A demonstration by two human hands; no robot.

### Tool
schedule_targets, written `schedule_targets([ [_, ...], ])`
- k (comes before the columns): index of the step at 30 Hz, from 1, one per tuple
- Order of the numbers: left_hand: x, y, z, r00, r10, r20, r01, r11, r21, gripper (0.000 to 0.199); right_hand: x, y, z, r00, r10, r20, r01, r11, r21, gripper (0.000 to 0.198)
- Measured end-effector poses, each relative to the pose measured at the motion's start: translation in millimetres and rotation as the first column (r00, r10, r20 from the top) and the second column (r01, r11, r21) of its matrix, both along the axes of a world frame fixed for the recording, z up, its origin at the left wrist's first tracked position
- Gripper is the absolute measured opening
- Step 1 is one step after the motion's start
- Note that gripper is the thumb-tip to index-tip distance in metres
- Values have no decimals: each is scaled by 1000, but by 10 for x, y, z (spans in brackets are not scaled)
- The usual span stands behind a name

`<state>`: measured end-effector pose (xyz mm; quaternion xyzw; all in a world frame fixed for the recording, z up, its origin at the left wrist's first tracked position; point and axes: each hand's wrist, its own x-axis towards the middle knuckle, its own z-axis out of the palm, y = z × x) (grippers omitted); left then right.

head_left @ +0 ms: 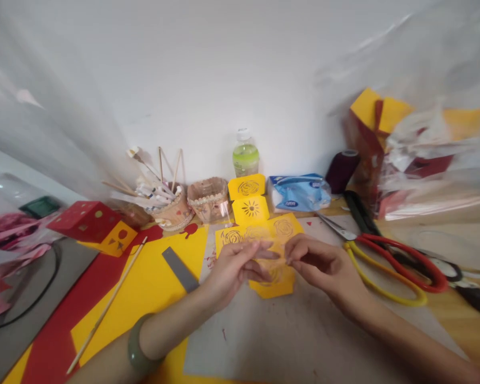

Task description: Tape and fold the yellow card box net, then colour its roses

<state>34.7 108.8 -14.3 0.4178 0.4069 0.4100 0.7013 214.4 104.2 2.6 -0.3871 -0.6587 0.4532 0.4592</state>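
Note:
My left hand [236, 269], with a green bangle [138, 346] on its wrist, is closed with the fingers curved round a piece of clear film [274, 255]. Blur leaves the film's edges faint. My right hand [320, 261] pinches the film's right side between thumb and fingertips. Just beneath both hands lies a yellow paper cut-out [251, 210], a flat box shape with rose and sun patterns cut through it. My hands hide part of its middle. A grey sheet [260, 330] lies under the cut-out.
Red-and-yellow-handled scissors [400, 266] lie right, beside black-handled ones. On the left are yellow paper [144, 288], a wooden stick [108, 304], a grey metal strip [180, 269] and a red paper box [88, 221]. Baskets [210, 200], a bottle [245, 154] and a tissue pack [300, 192] stand behind.

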Motion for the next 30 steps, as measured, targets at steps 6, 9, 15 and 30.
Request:
schedule_targets([
  [6, -54, 118, -44, 973, 188, 132, -181, 982, -61, 26, 128, 70, 33, 974, -61, -220, 44, 996, -81, 10],
  [9, -91, 161, -25, 930, 288, 229, -266, 956, -124, 25, 317, 122, 242, 910, -192, -368, 191, 981, -39, 13],
  [15, -97, 166, -73, 958, 220, 185, -206, 974, -91, 29, 933, 382, 1352, 730, -421, -539, 609, 758, 232, 24],
  [30, -15, 121, -26, 954, 255, 159, -223, 955, -195, 36, 1633, 1370, 2457, 162, -752, 639, 499, 621, 604, 47],
])
